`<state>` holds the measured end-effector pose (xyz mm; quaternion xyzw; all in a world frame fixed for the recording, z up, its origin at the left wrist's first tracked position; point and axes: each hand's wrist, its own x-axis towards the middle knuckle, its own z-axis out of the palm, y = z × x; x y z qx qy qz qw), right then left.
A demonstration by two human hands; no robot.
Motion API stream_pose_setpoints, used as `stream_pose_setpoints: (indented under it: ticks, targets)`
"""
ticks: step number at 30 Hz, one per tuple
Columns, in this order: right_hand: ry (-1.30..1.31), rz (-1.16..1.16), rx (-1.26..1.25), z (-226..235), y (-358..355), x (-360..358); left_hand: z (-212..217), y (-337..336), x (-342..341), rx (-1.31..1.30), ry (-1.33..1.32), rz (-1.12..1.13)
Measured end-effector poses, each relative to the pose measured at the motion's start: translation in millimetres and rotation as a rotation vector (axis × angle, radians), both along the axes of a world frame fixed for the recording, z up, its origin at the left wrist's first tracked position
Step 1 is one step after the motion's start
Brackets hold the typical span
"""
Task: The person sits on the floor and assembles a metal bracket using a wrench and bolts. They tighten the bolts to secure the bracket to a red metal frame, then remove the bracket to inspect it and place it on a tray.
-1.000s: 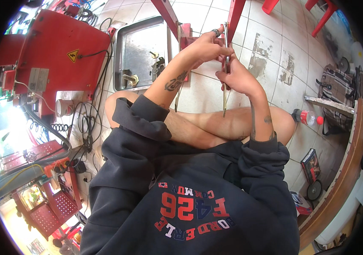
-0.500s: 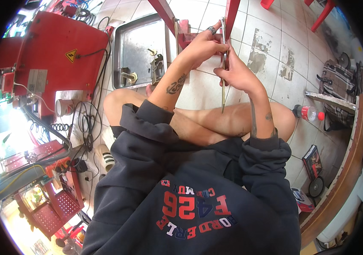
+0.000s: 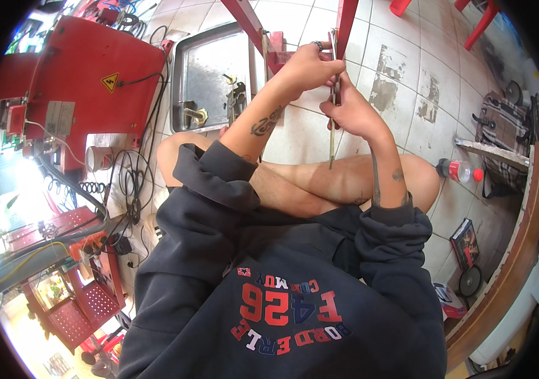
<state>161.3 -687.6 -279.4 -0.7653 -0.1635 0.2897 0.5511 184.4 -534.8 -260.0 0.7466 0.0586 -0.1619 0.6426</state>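
Observation:
A long, thin metal strip [image 3: 331,148] stands along the inner side of the right leg [image 3: 346,25] of a red metal frame. My left hand [image 3: 307,68] is closed around its upper part, thumb laid across it and fingers behind, partly hidden. Just below, my right hand [image 3: 355,112] grips the same strip between thumb and curled fingers. The strip's lower end hangs free above my crossed legs. A similar narrow strip [image 3: 265,63] runs down by the frame's left leg [image 3: 244,22], behind my left forearm. A red crosspiece [image 3: 280,58] shows between the legs.
To the left, a metal tray [image 3: 176,82] holds brass-coloured and dark metal fittings [image 3: 196,116]. Beyond it stands a red machine [image 3: 102,57] with black cables [image 3: 132,183] on the tiles. At right lie a plastic bottle [image 3: 462,170], a checked bag [image 3: 502,126] and a wooden board edge [image 3: 525,215].
My left hand's raised finger has come down toward the strip, and its thumb has shifted slightly. My right hand keeps nearly the same hold. The whole view has shifted a little.

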Motion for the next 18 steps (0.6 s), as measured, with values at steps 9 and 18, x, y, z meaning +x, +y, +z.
stream_pose_setpoints:
  ticks: [9,18]
  targets:
    - [-0.045,-0.018,-0.064,-1.9,-0.5,0.3,-0.6,-23.5,18.6,-0.067,-0.123,0.265]
    - [-0.179,-0.034,-0.064,-23.0,-0.6,3.2,-24.3,-2.2,28.4,-0.11,-0.247,0.407]
